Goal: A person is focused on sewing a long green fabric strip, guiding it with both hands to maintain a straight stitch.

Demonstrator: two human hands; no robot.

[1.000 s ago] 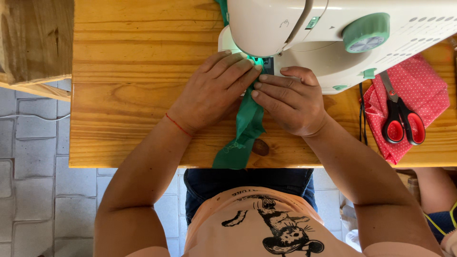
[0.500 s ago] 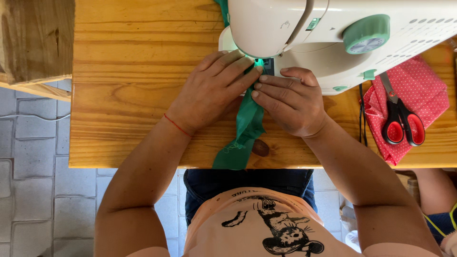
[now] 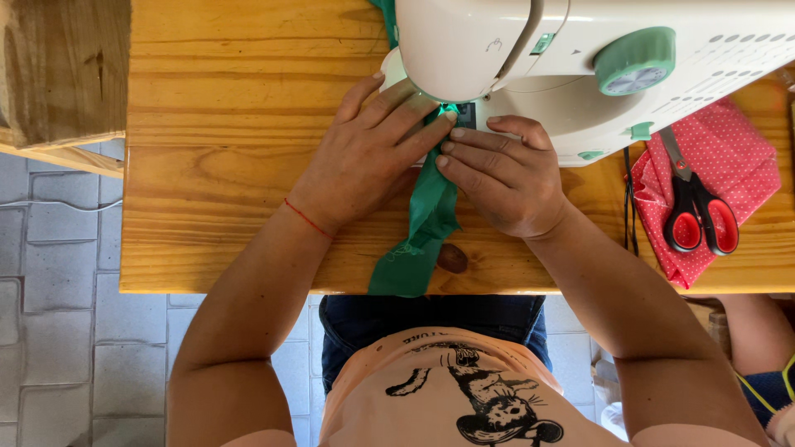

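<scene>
Wooden tabletop (image 3: 207,165) carries a narrow green fabric strip (image 3: 426,223) running twelve to six; left hand (image 3: 364,153) and right hand (image 3: 505,178) press it flat-fingered, flanking it beneath the white sewing machine (image 3: 530,58).

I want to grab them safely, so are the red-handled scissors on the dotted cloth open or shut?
Shut. The scissors lie on the red dotted cloth with both blades together as one narrow point and the two handle loops side by side.

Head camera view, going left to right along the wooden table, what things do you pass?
Left hand → green fabric strip → right hand → black cord → red-handled scissors, lying on the red dotted cloth.
</scene>
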